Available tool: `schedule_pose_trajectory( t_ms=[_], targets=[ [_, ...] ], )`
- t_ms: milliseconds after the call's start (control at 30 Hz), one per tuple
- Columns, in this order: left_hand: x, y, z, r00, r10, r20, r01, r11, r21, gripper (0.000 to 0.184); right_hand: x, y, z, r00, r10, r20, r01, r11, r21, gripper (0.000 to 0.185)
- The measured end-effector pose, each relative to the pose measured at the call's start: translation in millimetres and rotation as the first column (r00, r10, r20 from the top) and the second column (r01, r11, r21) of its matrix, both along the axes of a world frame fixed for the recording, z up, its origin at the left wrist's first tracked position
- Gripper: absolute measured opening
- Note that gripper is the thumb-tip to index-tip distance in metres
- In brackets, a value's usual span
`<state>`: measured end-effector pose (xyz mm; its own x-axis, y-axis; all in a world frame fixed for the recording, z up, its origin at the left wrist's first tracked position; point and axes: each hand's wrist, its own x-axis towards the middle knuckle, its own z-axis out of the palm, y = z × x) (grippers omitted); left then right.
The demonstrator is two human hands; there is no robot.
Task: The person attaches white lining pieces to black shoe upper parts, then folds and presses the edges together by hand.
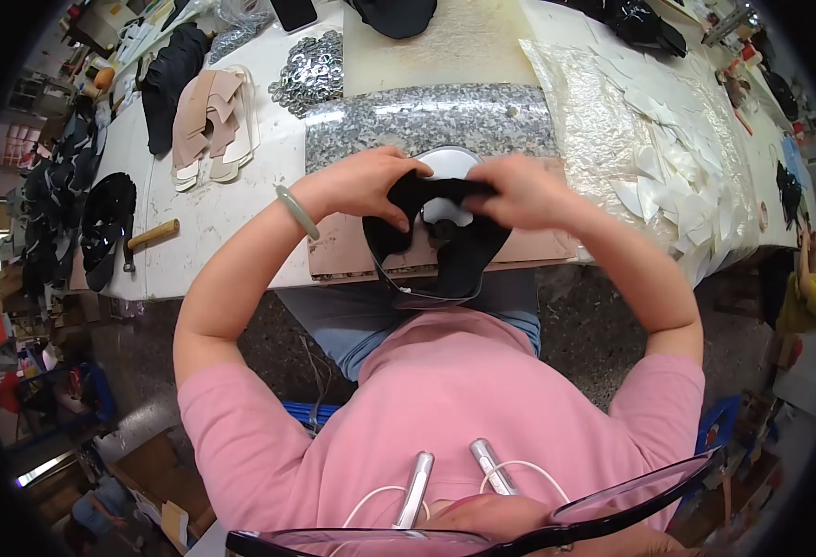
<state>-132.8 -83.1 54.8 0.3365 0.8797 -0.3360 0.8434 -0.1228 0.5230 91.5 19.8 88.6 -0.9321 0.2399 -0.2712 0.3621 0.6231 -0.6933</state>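
A black, curved piece of soft material (463, 258), which looks like a shoe upper, is held at the front edge of the worktable, partly overhanging it. My left hand (371, 184) grips its left side, thumb toward me and fingers at the far edge. At the upper right edge, my right hand (524, 193) is closed on the black material, its fingers slightly blurred. Behind and through the opening shows a smooth, pale rounded surface (451, 163); I cannot tell whether it belongs to the piece. Under my hands lies a grey speckled slab (398, 116).
A hammer (153, 234) and black uppers (108, 218) lie on the left. Beyond are beige cut pieces (205, 107) and a heap of metal rings (310, 74). White cut pieces (654, 172) cover plastic sheeting at right. A phone (295, 13) lies at the back.
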Motion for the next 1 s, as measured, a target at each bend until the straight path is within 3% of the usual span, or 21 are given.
schedule_pose_trajectory(
  t_ms=[100, 200, 233, 267, 300, 367, 433, 533, 633, 667, 767, 800, 900, 1000],
  targets=[
    [-8, -11, -7, 0.99, -0.017, 0.14, 0.01, 0.999, 0.051, 0.079, 6, -47, 19, 0.987, 0.101, -0.127, -0.123, 0.975, -0.184, 0.021],
    [-15, -24, -29, 0.986, -0.042, 0.161, 0.002, 0.971, 0.24, 0.074, -5, -47, 4, 0.988, 0.042, -0.149, -0.095, 0.923, -0.374, 0.027],
    [-16, -29, -26, 0.985, -0.057, 0.162, 0.003, 0.949, 0.316, 0.073, -9, -43, -9, 0.984, -0.081, -0.162, -0.014, 0.859, -0.511, 0.032],
    [-16, -38, -20, 0.998, 0.021, 0.061, -0.041, 0.94, 0.339, 0.074, -12, -40, -14, 0.976, -0.201, -0.082, 0.088, 0.711, -0.698, 0.035],
    [-17, -44, -20, 0.992, 0.09, 0.086, -0.113, 0.945, 0.306, 0.074, -15, -38, -18, 0.955, -0.294, 0.027, 0.181, 0.512, -0.84, 0.038],
    [-16, -56, -25, 0.962, 0.234, 0.142, -0.261, 0.939, 0.225, 0.074, -19, -29, -19, 0.897, -0.329, 0.297, 0.371, 0.194, -0.908, 0.044],
    [-9, -70, -22, 0.907, 0.316, 0.279, -0.355, 0.929, 0.101, 0.072, -24, -22, -41, 0.902, -0.251, 0.352, 0.295, -0.239, -0.925, 0.042],
    [0, -90, -26, 0.758, 0.472, 0.45, -0.516, 0.856, -0.028, 0.081, -35, -20, -51, 0.828, -0.296, 0.477, 0.418, -0.242, -0.876, 0.039],
    [10, -111, -32, 0.774, 0.499, 0.39, -0.587, 0.796, 0.148, 0.082, -44, -17, -41, 0.822, -0.376, 0.428, 0.55, 0.328, -0.768, 0.035],
    [13, -116, -30, 0.796, 0.509, 0.328, -0.587, 0.781, 0.212, 0.083, -47, -21, -31, 0.806, -0.412, 0.426, 0.585, 0.444, -0.678, 0.03],
    [13, -130, -39, 0.819, 0.524, 0.236, -0.574, 0.746, 0.338, 0.089, -44, -12, -66, 0.944, -0.323, 0.075, 0.285, 0.676, -0.679, 0.029],
    [12, -134, -41, 0.826, 0.513, 0.232, -0.563, 0.743, 0.361, 0.089, -45, -12, -67, 0.928, -0.362, 0.092, 0.319, 0.64, -0.699, 0.026],
    [9, -138, -48, 0.845, 0.483, 0.229, -0.534, 0.735, 0.419, 0.088, -50, -16, -58, 0.934, -0.338, 0.115, 0.332, 0.704, -0.628, 0.027],
    [7, -139, -50, 0.846, 0.475, 0.243, -0.533, 0.732, 0.426, 0.085, -57, -19, -56, 0.896, -0.428, 0.115, 0.427, 0.765, -0.482, 0.029]
  ],
)
